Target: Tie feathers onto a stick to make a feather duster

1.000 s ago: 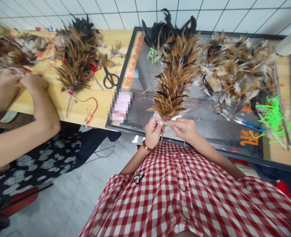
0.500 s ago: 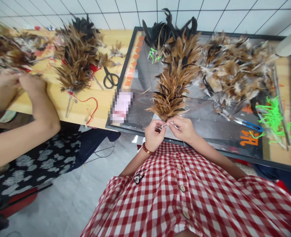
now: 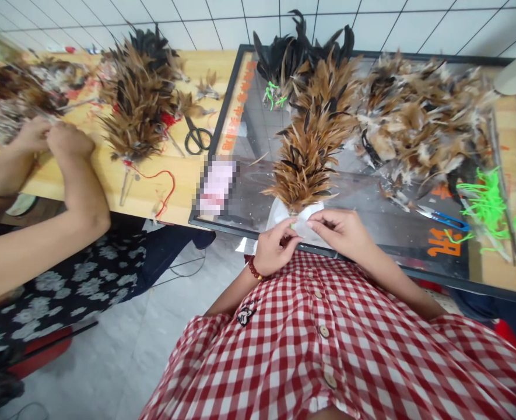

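A feather duster point(image 3: 312, 146) of brown feathers with black plumes at its far end lies lengthwise before me. At its near end is a thin, whitish, partly see-through sheet point(image 3: 279, 214); I cannot tell whether it is plastic or paper. My right hand point(image 3: 343, 230) pinches this sheet between thumb and fingers, just right of the duster's base. My left hand point(image 3: 275, 248) is curled closed to the left of it, fingertips at the sheet and a small green bit. What exactly the left fingers grip is hidden.
A black-framed glass panel point(image 3: 240, 226) lies under the work. To the right are a loose feather pile point(image 3: 419, 122), blue thread snips point(image 3: 445, 219), green ties point(image 3: 485, 198) and a stick point(image 3: 502, 175). Leftward are black scissors point(image 3: 199, 139), another duster point(image 3: 137, 105) and a co-worker's hands point(image 3: 56, 137).
My hands have moved slightly apart and toward me, and more of the white sheet shows between them. The co-worker's hands have shifted a little to the right.
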### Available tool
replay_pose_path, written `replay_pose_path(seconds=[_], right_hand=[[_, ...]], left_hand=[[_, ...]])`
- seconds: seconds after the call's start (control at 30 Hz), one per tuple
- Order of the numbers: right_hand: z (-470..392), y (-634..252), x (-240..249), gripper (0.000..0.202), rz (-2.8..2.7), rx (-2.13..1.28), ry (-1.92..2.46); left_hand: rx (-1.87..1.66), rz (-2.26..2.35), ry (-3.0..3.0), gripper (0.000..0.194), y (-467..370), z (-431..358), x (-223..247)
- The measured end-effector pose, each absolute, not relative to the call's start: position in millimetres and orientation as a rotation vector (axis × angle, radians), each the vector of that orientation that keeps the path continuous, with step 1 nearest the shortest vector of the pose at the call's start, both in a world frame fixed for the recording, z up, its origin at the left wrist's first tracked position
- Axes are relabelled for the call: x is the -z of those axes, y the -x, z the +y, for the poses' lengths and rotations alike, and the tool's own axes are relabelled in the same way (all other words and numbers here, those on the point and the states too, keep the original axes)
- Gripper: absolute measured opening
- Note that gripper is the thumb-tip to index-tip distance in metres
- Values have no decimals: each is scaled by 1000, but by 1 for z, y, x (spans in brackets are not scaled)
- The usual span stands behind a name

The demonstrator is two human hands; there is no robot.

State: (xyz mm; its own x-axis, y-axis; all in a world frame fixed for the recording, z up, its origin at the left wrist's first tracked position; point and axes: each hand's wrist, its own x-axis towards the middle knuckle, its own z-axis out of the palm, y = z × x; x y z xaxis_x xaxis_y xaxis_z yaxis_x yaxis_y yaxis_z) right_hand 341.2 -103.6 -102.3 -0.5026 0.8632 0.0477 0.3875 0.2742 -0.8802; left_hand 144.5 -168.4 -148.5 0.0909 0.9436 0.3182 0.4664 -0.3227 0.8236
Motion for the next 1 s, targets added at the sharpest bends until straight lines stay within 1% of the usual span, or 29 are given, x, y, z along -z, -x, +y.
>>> replay_pose_path(seconds=[0.03, 0.1, 0.17, 0.33, 0.4, 0.47, 0.57, 0.63, 0.77, 0.87, 1.0], right_hand=[[-107, -340, 99, 23, -2040, -1182, 1055], [-112, -339, 96, 23, -2103, -1217, 918], [-114, -340, 98, 22, -2122, -1235, 874], [-103, -345, 120, 27, -1999, -933, 1274], [-97, -342, 132, 30, -2093, -933, 1342], [-95, -338, 141, 27, -2200, -980, 1320], [-94, -335, 149, 26, -2204, -1004, 1217], [-95, -336, 149, 28, -2152, -992, 1164], [-95, -342, 144, 27, -2145, -914, 1171], [-98, -344, 140, 23, -2243, -846, 1253], [-104, -342, 137, 24, -2334, -865, 1266]], left_hand=[[-1195, 1380, -1820, 31, -147, -168, 148], [-1241, 1362, -1867, 25, -150, -166, 149], [-1272, 1355, -1952, 19, -150, -164, 152], [-1182, 1487, -2141, 23, -143, -163, 161], [-1145, 1596, -2242, 27, -139, -162, 161], [-1138, 1685, -2278, 27, -136, -159, 156], [-1187, 1673, -2151, 21, -132, -156, 145], [-1234, 1517, -1948, 16, -131, -153, 139], [-1125, 1173, -1422, 28, -135, -147, 141], [-1131, 1259, -1265, 29, -146, -142, 152], [-1283, 1495, -1336, 23, -162, -138, 162]])
